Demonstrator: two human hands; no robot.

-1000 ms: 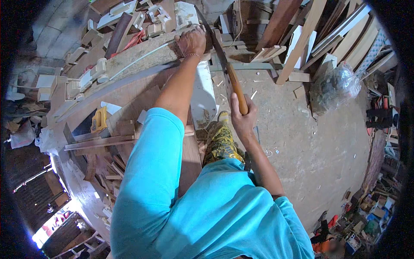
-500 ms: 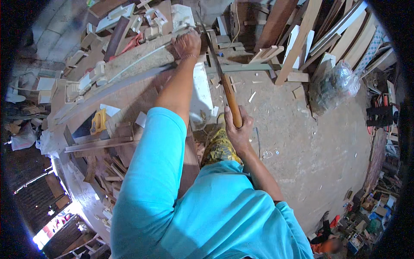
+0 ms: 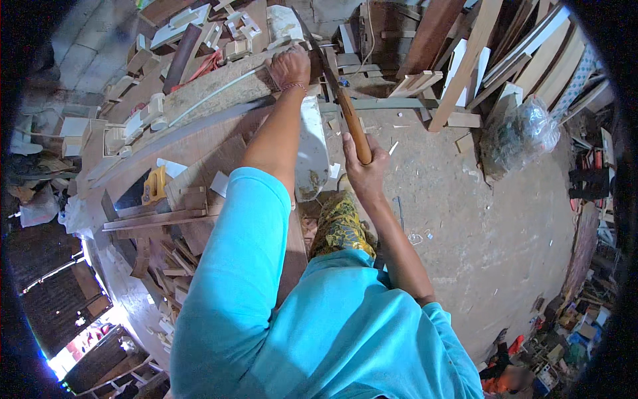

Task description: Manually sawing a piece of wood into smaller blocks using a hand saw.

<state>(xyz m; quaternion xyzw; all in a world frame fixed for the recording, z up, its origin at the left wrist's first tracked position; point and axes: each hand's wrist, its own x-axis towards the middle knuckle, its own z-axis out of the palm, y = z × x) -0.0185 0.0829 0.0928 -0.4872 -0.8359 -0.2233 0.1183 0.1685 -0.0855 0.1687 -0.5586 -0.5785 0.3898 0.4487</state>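
My right hand (image 3: 367, 174) is wrapped round the wooden handle of a long, dark-bladed hand tool (image 3: 327, 66). Its narrow blade points away from me and slants left, passing just right of my left hand; whether it has teeth does not show. At the far edge of the work surface my left hand (image 3: 290, 64) is closed in a fist, its fingers turned away, so what it grips is hidden. Under and beside that fist lies a long pale plank (image 3: 216, 90). A white board (image 3: 312, 143) lies below it, near the blade.
A yellow-handled saw (image 3: 153, 186) rests on the left of the bench among boards. Many wood offcuts (image 3: 242, 30) crowd the far left. Planks (image 3: 468, 66) lean at the far right, beside a clear plastic bag (image 3: 525, 139). Another person (image 3: 508, 379) is at the lower right.
My right hand has pushed the dark-bladed tool forward, away from me, and its tip reaches farther past my left fist. The left hand has stayed in place.
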